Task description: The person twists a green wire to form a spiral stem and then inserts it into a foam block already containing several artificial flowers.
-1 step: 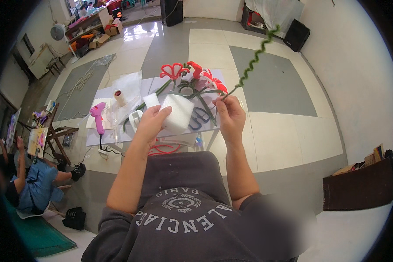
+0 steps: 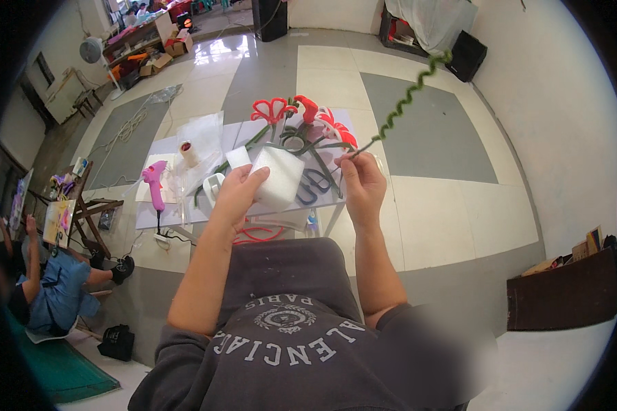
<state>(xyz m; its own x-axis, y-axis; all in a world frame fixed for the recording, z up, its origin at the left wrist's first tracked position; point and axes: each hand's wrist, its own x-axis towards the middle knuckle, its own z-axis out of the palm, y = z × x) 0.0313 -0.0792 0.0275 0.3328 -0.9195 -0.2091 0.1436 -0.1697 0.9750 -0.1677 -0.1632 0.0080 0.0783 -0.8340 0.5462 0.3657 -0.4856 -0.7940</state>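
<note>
My left hand (image 2: 238,193) is closed around a white foam block (image 2: 281,179), its thumb on the near side. In my right hand (image 2: 365,181), thumb and fingers pinch the lower end of a coiled green fuzzy wire stem (image 2: 408,103), which rises up and to the right past the table. Behind the block lie red and white fuzzy-wire flowers (image 2: 271,111) with green stems and leaves. Blue-handled scissors (image 2: 313,188) rest between my hands, partly behind the block. A smaller white foam piece (image 2: 238,157) shows beyond my left fingers.
On the small white table (image 2: 151,218) are a pink glue gun (image 2: 155,186), a roll (image 2: 188,153), plastic sheeting (image 2: 206,130) and a white object (image 2: 212,186). A person in blue shorts (image 2: 62,282) sits at the left. Speakers (image 2: 466,55) stand by the walls.
The coiled green stem's tip has swung slightly right and down. My hands and the foam block stay almost in place.
</note>
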